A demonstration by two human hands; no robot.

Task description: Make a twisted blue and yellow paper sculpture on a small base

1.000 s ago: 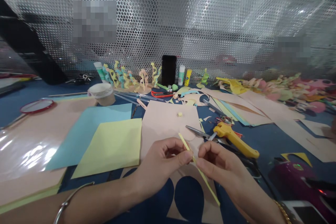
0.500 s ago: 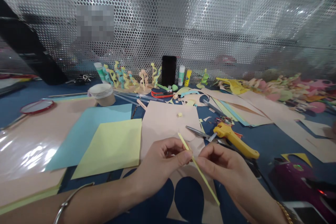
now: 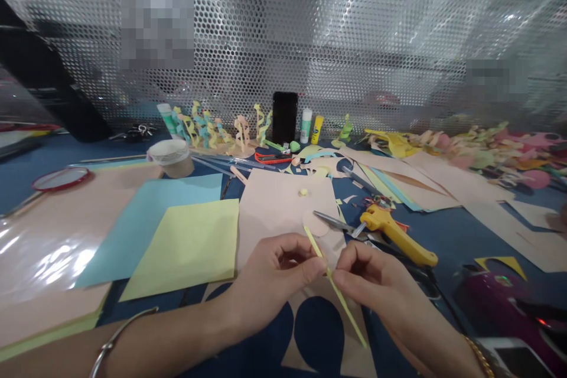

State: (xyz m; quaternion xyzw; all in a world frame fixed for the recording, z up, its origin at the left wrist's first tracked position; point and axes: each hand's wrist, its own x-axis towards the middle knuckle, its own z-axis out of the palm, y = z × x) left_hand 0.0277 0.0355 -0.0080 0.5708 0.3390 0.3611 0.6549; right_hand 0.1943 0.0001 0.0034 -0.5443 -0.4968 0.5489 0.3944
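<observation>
A thin yellow paper strip slants between my hands, its lower end hanging toward me. My left hand pinches it near the upper part, between thumb and fingers. Just below that spot, my right hand has thumb and forefinger closed on the strip's edge. Beneath and beyond them lies a pale pink sheet, bearing a small yellow paper piece and a pink paper disc. Open scissors rest with their blades over the sheet's right side.
Right of the sheet lies a yellow glue gun. Yellow paper and blue paper lie to the left, near a paper cup. Curled paper figures, a phone and glue sticks stand at the back.
The strip has turned slightly, its lower end shifting a little to the left. Both hands keep nearly the same place and hold.
</observation>
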